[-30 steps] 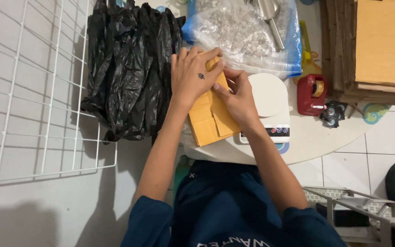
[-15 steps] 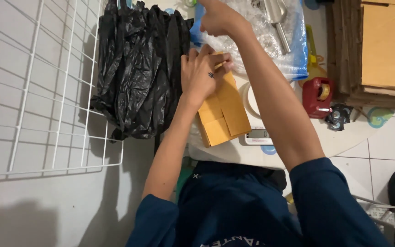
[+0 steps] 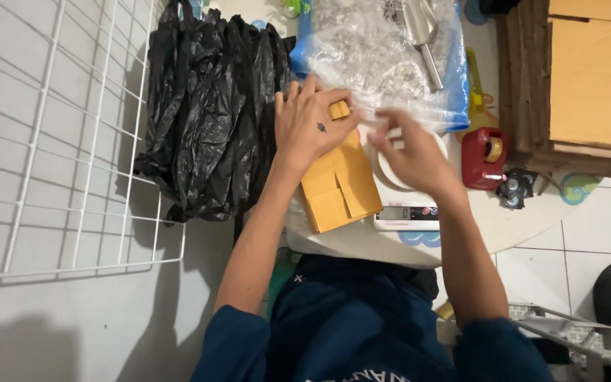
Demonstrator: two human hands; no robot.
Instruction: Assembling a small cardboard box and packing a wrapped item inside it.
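The left hand (image 3: pixel 312 131) presses flat on the far end of a small brown cardboard box (image 3: pixel 339 185), fingers clamped over a folded flap. The right hand (image 3: pixel 408 152) hovers just right of it, blurred, so I cannot tell whether its fingers pinch anything. The box rests partly on a white scale (image 3: pixel 411 205) (at the table's near edge). It looks folded but not yet sealed; the red tape dispenser (image 3: pixel 484 157) stands untouched, right.
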